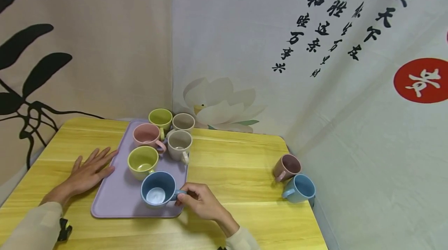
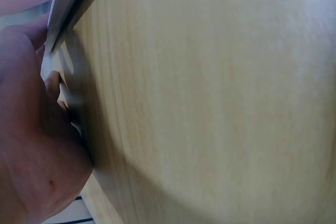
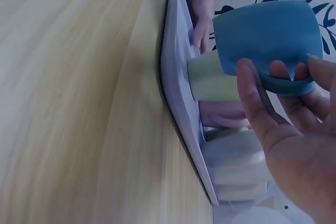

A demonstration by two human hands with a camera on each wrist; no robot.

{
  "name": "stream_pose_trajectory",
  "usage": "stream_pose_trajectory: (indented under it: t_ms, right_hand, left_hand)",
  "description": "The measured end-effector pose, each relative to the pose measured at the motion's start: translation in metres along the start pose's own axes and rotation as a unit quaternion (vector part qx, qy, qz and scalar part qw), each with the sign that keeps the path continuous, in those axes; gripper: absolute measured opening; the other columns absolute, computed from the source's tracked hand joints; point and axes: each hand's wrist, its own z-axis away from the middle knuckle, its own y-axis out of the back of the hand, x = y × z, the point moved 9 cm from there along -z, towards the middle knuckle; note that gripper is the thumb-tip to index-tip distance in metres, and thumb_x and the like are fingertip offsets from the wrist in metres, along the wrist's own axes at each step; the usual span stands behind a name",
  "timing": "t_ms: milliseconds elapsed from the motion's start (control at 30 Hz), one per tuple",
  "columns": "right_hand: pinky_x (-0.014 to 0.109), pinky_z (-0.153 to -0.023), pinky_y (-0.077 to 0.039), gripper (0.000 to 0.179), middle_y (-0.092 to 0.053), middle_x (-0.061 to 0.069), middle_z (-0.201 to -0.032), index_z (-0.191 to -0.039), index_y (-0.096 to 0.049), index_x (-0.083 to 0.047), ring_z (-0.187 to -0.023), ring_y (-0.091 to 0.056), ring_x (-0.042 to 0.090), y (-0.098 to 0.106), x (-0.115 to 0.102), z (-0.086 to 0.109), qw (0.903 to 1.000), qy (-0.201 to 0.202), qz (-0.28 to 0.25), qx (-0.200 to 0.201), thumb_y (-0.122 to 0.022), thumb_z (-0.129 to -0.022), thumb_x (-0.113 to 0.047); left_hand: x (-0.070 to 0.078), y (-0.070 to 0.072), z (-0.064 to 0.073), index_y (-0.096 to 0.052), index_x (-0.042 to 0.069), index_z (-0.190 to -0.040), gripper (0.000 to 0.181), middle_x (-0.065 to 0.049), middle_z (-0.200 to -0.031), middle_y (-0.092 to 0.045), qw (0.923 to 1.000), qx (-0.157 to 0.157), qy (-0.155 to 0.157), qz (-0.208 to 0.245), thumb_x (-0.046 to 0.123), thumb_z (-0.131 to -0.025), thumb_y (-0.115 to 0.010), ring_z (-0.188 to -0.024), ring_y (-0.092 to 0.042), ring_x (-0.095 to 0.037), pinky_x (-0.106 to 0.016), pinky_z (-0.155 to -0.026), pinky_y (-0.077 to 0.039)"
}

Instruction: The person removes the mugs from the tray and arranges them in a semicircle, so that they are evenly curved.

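Observation:
My right hand (image 1: 204,201) pinches the handle of a blue mug (image 1: 158,188) over the front part of a lilac tray (image 1: 115,199). In the right wrist view the blue mug (image 3: 270,38) is raised off the tray surface. Flat on the table, my left hand (image 1: 87,172) touches the tray's left edge with outstretched fingers. Behind the blue mug stand a green mug (image 1: 142,161), a pink mug (image 1: 147,135), a grey mug (image 1: 179,143), a second green mug (image 1: 160,118) and a second grey mug (image 1: 183,122).
Near the right edge of the wooden table (image 1: 241,172) stand a mauve mug (image 1: 287,166) and another blue mug (image 1: 300,188), side by side. A printed cloth (image 1: 224,48) hangs behind the table and along its right side.

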Motion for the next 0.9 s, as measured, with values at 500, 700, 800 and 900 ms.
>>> stream_pose_trajectory:
  t_ms: [500,700,800,900]
  right_hand:
    - [0.059,-0.087,-0.07,0.023,-0.077,0.038,-0.104,-0.108,-0.072,0.01,-0.093,-0.081,0.01,0.03,0.007,0.026,0.9986,-0.013,-0.017,0.048,-0.061,-0.116,-0.008]
    - [0.057,-0.088,-0.071,0.024,-0.079,0.035,-0.104,-0.108,-0.073,0.009,-0.091,-0.084,0.039,0.042,0.011,0.032,0.997,-0.027,-0.011,0.072,-0.06,-0.116,-0.009]
    - [0.057,-0.089,-0.071,0.025,-0.08,0.034,-0.103,-0.109,-0.073,0.009,-0.093,-0.079,0.056,0.047,0.012,0.037,0.996,-0.028,-0.007,0.084,-0.06,-0.117,-0.01]
    - [0.059,-0.09,-0.07,0.026,-0.079,0.035,-0.105,-0.11,-0.073,0.011,-0.095,-0.075,0.062,0.052,0.015,0.041,0.9949,-0.033,-0.015,0.095,-0.059,-0.117,-0.01]
  left_hand:
    - [-0.001,-0.001,-0.001,-0.02,0.018,-0.182,0.072,-0.032,-0.188,-0.006,1.0,0.002,-0.003,-0.002,0.049,-0.121,-0.043,-0.172,0.013,-0.062,-0.081,-0.128,0.03]
    - [-0.002,-0.001,-0.001,-0.02,0.019,-0.182,0.072,-0.031,-0.188,-0.007,1.0,0.005,-0.001,0.0,0.05,-0.121,-0.043,-0.172,0.013,-0.062,-0.08,-0.128,0.03]
    - [-0.001,-0.001,-0.001,-0.02,0.019,-0.182,0.072,-0.031,-0.188,-0.006,1.0,0.003,0.0,0.001,0.05,-0.121,-0.043,-0.172,0.012,-0.063,-0.081,-0.128,0.03]
    - [-0.001,-0.001,0.0,-0.02,0.019,-0.182,0.072,-0.031,-0.188,-0.006,1.0,0.0,0.001,-0.001,0.05,-0.121,-0.043,-0.172,0.013,-0.063,-0.081,-0.128,0.03]
